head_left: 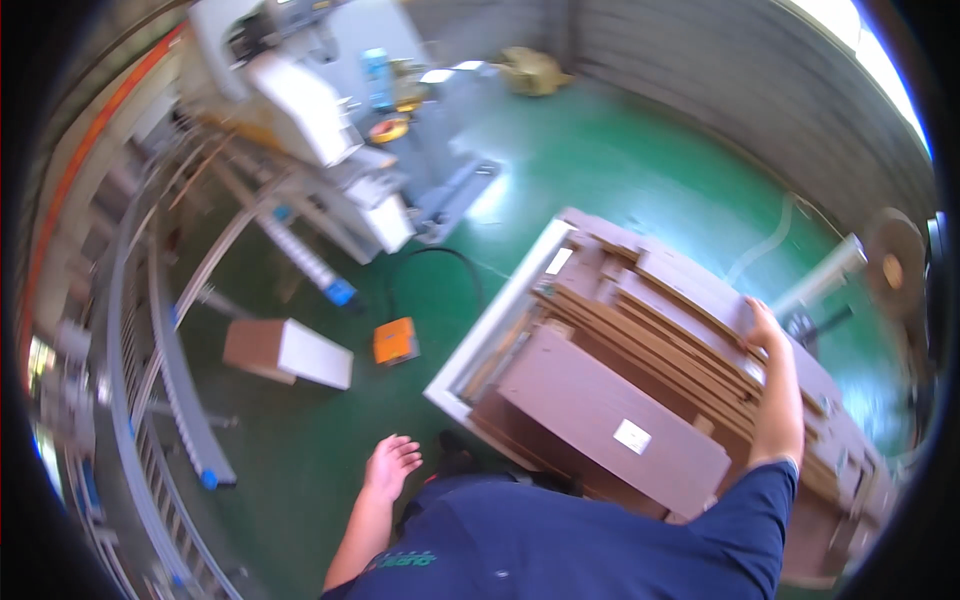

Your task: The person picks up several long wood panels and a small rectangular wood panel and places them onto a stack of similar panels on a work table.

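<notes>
My right hand (764, 326) reaches out to a pile of long brown boards (690, 274), its fingers curled over the edge of an upper board. My left hand (392, 466) hangs over the floor beside the pile, fingers spread and nothing in it. Nearer my body, a wide brown panel (600, 408) lies tilted across the pile, with a white label (632, 436) on its face. A pale frame edge (500, 312) borders the left end of the boards. Slight blur hides how firmly the right fingers grip.
An orange foot pedal (396, 341) with a black cable sits on the green floor. Left of it lies a brown and white box-like piece (290, 352). A curved roller conveyor (150, 400) runs along the left, a white machine (300, 105) stands behind, and a pole stand (822, 275) is at right.
</notes>
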The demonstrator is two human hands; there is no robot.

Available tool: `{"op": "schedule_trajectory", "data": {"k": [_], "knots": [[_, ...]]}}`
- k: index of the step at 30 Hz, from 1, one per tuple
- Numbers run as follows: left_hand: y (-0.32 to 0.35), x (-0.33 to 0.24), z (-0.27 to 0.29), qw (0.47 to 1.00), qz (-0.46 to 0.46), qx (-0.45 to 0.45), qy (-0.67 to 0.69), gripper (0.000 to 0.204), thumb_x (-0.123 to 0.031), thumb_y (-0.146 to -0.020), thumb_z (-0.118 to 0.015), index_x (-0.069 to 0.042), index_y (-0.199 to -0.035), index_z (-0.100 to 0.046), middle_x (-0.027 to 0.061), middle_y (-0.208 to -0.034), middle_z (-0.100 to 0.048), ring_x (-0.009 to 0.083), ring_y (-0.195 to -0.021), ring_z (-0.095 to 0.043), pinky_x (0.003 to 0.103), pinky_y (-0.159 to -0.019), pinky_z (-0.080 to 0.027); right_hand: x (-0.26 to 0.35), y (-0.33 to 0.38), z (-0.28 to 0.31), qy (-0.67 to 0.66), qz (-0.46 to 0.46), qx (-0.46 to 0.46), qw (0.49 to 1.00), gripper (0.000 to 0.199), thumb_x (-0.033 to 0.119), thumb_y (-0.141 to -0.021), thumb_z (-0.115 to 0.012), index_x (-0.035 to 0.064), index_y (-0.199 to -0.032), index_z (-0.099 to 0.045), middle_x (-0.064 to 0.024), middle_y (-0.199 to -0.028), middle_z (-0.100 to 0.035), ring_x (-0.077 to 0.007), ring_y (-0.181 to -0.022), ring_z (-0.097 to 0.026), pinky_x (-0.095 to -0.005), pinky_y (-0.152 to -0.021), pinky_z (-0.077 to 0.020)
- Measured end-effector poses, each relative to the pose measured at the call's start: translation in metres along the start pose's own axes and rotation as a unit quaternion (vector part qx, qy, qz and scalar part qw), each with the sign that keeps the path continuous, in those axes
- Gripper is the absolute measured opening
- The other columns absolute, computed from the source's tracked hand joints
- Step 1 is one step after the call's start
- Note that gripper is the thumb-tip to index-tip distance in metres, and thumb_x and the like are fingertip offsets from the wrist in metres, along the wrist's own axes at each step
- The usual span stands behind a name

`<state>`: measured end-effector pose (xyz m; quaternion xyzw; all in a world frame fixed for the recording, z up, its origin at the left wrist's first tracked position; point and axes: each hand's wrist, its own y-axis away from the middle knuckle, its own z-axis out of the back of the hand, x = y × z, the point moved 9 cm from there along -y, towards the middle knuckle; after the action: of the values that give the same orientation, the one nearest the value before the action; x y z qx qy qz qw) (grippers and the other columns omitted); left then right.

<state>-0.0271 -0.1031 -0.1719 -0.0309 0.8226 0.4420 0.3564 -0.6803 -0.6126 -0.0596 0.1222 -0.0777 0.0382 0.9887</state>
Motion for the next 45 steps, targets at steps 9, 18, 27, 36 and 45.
{"op": "schedule_trajectory", "data": {"k": [9,18,27,36,45], "knots": [[-0.039,-0.025,0.045,0.999,-0.008,-0.039,0.022,0.029,-0.033,-0.097,-0.048,-0.006,-0.101,-0.058,0.0105,-0.096,-0.066,0.023,-0.085,-0.063,0.038,-0.081,-0.053,0.102,0.06,-0.017,-0.093,0.103,-0.16,0.977,0.081,0.0,-0.067,-0.068,0.0081,-0.141,-0.039,-0.0189,-0.14,-0.042,-0.0387,-0.135,-0.032,-0.0469,-0.116,-0.0211],[-0.143,-0.04,0.113,0.977,0.0,-0.062,-0.203,0.027,-0.035,-0.094,-0.052,-0.009,-0.1,-0.056,0.0068,-0.091,-0.065,0.0161,-0.069,-0.061,0.031,-0.063,-0.052,0.361,0.198,-0.067,-0.21,0.246,-0.16,0.933,0.054,-0.003,-0.07,-0.066,0.003,-0.122,-0.054,-0.0157,-0.124,-0.054,-0.0335,-0.121,-0.045,-0.0451,-0.106,-0.0338],[-0.221,-0.04,0.325,0.877,0.094,-0.131,-0.452,0.037,-0.037,-0.084,-0.057,-0.001,-0.082,-0.067,0.0146,-0.078,-0.068,0.0266,-0.072,-0.067,0.04,-0.067,-0.051,0.585,0.266,-0.168,-0.177,0.383,-0.079,0.903,0.035,0.009,-0.07,-0.067,0.0068,-0.104,-0.062,-0.0113,-0.11,-0.059,-0.0334,-0.111,-0.051,-0.0465,-0.1,-0.0362],[-0.24,-0.137,0.342,0.925,0.007,-0.178,-0.336,0.031,-0.032,-0.087,-0.057,-0.002,-0.094,-0.062,0.0096,-0.078,-0.068,0.0191,-0.065,-0.064,0.035,-0.063,-0.051,0.647,0.213,-0.181,-0.239,0.278,-0.015,0.93,0.031,0.003,-0.072,-0.066,0.0028,-0.102,-0.062,-0.0153,-0.104,-0.06,-0.0355,-0.105,-0.051,-0.0433,-0.095,-0.0402],[-0.287,-0.115,0.354,0.937,0.009,-0.156,-0.313,0.03,-0.031,-0.086,-0.059,-0.003,-0.093,-0.065,0.0096,-0.082,-0.07,0.0196,-0.069,-0.066,0.034,-0.066,-0.052,0.693,0.203,-0.215,-0.234,0.331,0.086,0.91,0.032,0.01,-0.071,-0.071,0.0038,-0.102,-0.066,-0.0146,-0.097,-0.062,-0.0343,-0.098,-0.056,-0.0393,-0.089,-0.0457]]}}
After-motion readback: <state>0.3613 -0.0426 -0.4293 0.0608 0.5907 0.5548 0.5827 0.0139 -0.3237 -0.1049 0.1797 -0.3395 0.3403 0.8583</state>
